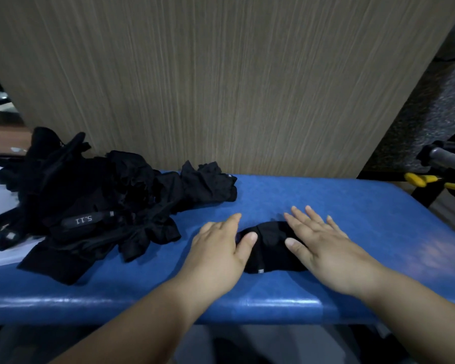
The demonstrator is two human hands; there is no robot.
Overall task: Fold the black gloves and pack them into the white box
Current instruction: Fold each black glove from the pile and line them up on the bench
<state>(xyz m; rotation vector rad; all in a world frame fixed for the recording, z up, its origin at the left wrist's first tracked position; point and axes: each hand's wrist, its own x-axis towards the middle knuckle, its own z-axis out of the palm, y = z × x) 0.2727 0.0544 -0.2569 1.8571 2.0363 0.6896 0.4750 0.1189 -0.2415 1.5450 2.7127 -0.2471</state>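
A folded black glove (269,249) lies flat on the blue padded table (339,206), near its front edge. My left hand (218,248) rests on the glove's left side with fingers straight and the thumb on the fabric. My right hand (318,240) lies flat over the glove's right side, fingers spread. A heap of loose black gloves (95,206) sits on the left part of the table, one showing a "5.11" label. The white box is not in view.
A wood-grain panel (221,88) stands upright right behind the table. White surface (0,206) shows under the heap at the far left. A yellow-handled tool (420,179) and a grey metal bar (447,156) sit off the table's right end.
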